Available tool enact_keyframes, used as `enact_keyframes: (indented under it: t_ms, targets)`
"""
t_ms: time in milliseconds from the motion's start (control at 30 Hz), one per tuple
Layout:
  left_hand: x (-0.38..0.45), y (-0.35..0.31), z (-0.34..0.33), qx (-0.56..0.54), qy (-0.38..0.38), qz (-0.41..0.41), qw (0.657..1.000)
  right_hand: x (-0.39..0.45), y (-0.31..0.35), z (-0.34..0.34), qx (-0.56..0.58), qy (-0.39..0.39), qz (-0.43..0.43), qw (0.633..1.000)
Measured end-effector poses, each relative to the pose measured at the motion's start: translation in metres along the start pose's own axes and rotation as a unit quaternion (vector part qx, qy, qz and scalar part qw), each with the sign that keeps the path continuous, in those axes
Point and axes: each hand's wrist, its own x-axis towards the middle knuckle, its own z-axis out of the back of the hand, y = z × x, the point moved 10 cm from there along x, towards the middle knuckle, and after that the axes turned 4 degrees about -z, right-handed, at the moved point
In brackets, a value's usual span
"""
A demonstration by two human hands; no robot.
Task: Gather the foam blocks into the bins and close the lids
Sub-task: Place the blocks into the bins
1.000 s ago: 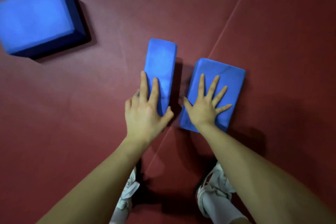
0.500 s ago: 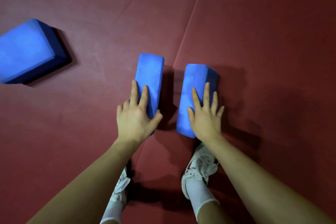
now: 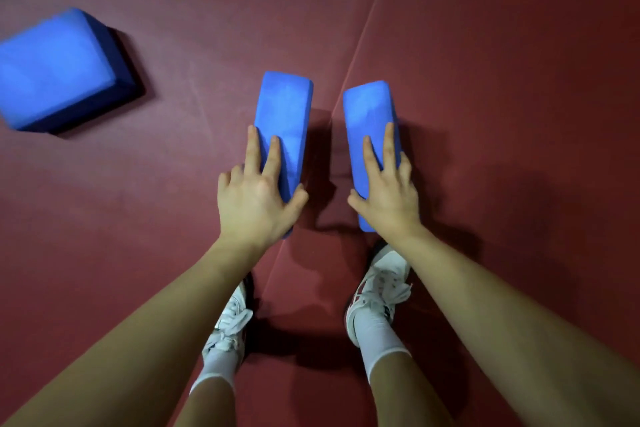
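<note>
Two blue foam blocks stand on their long narrow sides, side by side, over the dark red floor mat (image 3: 485, 114). My left hand (image 3: 256, 204) grips the near end of the left foam block (image 3: 284, 107), two fingers along its top and the thumb on its right face. My right hand (image 3: 388, 198) grips the near end of the right foam block (image 3: 369, 107) the same way, thumb on its left face. A third, larger-looking blue foam block (image 3: 55, 73) lies at the far left, blurred. No bin is in view.
A seam in the mat (image 3: 367, 21) runs from the top right down between the two blocks. My feet in white shoes, left shoe (image 3: 228, 322) and right shoe (image 3: 377, 291), stand just behind the blocks.
The right block went from lying flat to standing on its narrow side, and my right hand went from flat on it to gripping it. My left hand kept its hold.
</note>
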Motion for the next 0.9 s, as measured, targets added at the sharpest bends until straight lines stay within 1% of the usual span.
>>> enact_keyframes:
  t_ms: [67,167,300,400,500,600,733,900]
  targets:
    - [-0.013,0.008,0.022,-0.017,-0.004,0.010,1.000,-0.011,0.025,0.030,0.033,-0.016,0.038,0.999]
    - [-0.036,0.022,0.074,-0.040,-0.025,0.021,0.999,-0.030,0.073,0.078,0.072,-0.014,0.075,0.994]
    - [-0.069,0.052,0.158,-0.057,-0.046,0.046,0.996,-0.062,0.151,0.148,0.098,-0.030,0.120,0.987]
    - [-0.099,0.080,0.226,-0.067,-0.077,0.062,0.993,-0.091,0.214,0.194,0.105,-0.029,0.151,0.982]
    - [-0.137,0.112,0.290,-0.069,-0.103,0.098,0.987,-0.123,0.277,0.236,0.110,-0.026,0.185,0.976]
    - [-0.177,0.138,0.345,-0.071,-0.108,0.133,0.983,-0.154,0.330,0.272,0.102,-0.002,0.213,0.972]
    - [-0.234,0.162,0.405,-0.069,-0.116,0.202,0.970,-0.202,0.391,0.310,0.068,0.014,0.263,0.962]
    - [-0.313,0.170,0.449,-0.077,-0.182,0.265,0.944,-0.268,0.449,0.336,0.025,0.034,0.342,0.939]
